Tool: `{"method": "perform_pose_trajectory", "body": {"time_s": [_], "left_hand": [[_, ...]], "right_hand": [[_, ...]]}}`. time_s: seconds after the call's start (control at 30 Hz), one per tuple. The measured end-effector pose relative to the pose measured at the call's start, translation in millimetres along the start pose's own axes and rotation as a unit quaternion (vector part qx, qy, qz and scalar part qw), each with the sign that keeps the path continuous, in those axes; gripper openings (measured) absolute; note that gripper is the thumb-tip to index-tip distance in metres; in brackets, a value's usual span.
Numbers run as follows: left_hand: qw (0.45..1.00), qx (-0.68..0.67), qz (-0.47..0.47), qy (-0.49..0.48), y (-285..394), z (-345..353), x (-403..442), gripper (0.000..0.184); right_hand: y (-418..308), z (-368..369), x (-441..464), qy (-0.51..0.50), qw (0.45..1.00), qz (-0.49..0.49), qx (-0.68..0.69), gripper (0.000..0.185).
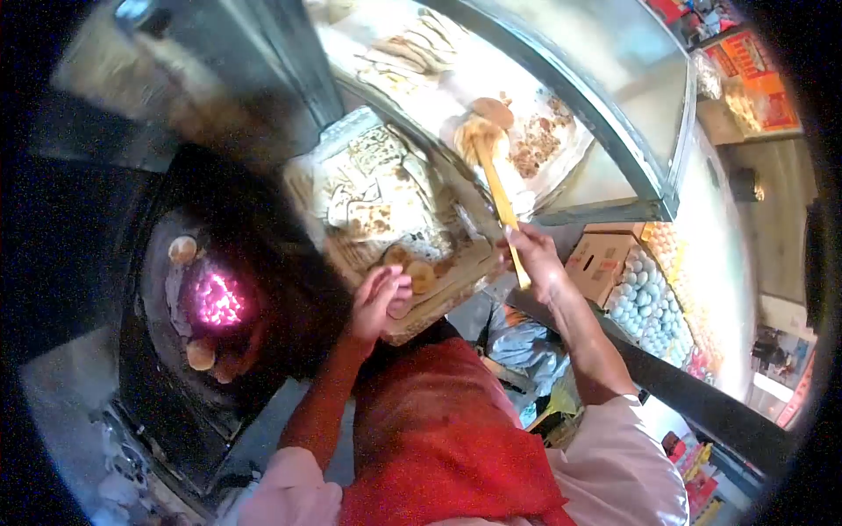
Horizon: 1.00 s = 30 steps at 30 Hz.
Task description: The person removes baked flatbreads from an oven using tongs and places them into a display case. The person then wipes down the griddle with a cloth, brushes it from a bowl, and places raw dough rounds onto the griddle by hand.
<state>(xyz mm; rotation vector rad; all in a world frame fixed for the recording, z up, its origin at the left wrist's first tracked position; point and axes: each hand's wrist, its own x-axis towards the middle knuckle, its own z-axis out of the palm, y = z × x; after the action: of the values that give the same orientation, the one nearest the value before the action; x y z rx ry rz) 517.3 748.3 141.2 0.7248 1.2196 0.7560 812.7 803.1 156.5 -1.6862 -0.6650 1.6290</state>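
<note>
Right fingers [515, 238] grip a yellow-handled tool [496, 187] — left fingers [387, 282] near tray's [445, 306] edge.

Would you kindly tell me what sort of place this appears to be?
Probably a small bakery or food stall: glowing coals with round, bread-like pieces beside them, a glass-sided case, and a yellow-handled tool in the right hand.

Pale blue eggs [651, 300] lie heaped beside a cardboard box [596, 270] — red-orange packaging [752, 63] (boldly printed) shows upper right.
</note>
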Motion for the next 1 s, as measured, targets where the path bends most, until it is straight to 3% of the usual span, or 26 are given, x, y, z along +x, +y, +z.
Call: {"method": "perform_pose_trajectory", "body": {"time_s": [0.17,0.23,0.37,0.43,0.53,0.67,0.7,0.77,0.87,0.9,0.97,1.0], "left_hand": [[0.997,0.074,-0.03,0.021,40.1,30.4,78.5,0.038],[0.997,0.072,0.003,0.031,46.9,40.9,89.0,0.038],[0.986,0.163,0.0,0.016,24.1,40.5,81.5,0.033],[0.975,0.22,0.016,0.006,-23.7,23.4,61.3,0.034],[0.956,0.289,-0.001,-0.037,-58.0,1.4,-1.2,0.035],[0.943,0.307,-0.125,0.008,-118.4,-42.5,-100.5,0.039],[0.946,0.296,-0.125,0.037,-127.0,-54.9,-126.9,0.039],[0.922,0.285,-0.25,0.075,-154.8,-85.6,-175.0,0.042],[0.925,0.241,-0.22,0.194,-225.9,-135.1,-249.7,0.041],[0.927,0.227,-0.214,0.209,-261.3,-154.9,-274.8,0.041],[0.954,-0.052,-0.116,0.273,-340.9,-197.7,-321.9,0.034],[0.953,-0.063,-0.11,0.275,-374.4,-215.6,-342.1,0.034]], "right_hand": [[-42.1,0.9,66.2,0.014,0.991,0.04,0.123,0.026],[-50.7,-2.5,91.5,0.004,0.982,0.053,0.18,0.025],[-46.4,-13.0,126.0,-0.049,0.958,0.104,0.262,0.029],[-44.7,-13.7,129.9,-0.048,0.958,0.086,0.268,0.03],[-47.3,-4.5,98.4,-0.028,0.968,0.088,0.233,0.03],[-36.7,29.2,27.4,-0.072,0.975,0.096,0.185,0.034],[-36.3,47.2,7.9,-0.093,0.984,0.086,0.125,0.033],[-25.5,87.6,-14.2,-0.215,0.976,-0.009,-0.012,0.039],[-17.4,165.4,-35.0,-0.303,0.906,-0.168,-0.243,0.06],[-29.4,198.7,-48.5,-0.325,0.858,-0.235,-0.32,0.059],[-38.2,262.6,-52.9,-0.331,0.746,-0.313,-0.486,0.058],[-35.9,292.5,-43.8,-0.337,0.675,-0.377,-0.537,0.054]]}}
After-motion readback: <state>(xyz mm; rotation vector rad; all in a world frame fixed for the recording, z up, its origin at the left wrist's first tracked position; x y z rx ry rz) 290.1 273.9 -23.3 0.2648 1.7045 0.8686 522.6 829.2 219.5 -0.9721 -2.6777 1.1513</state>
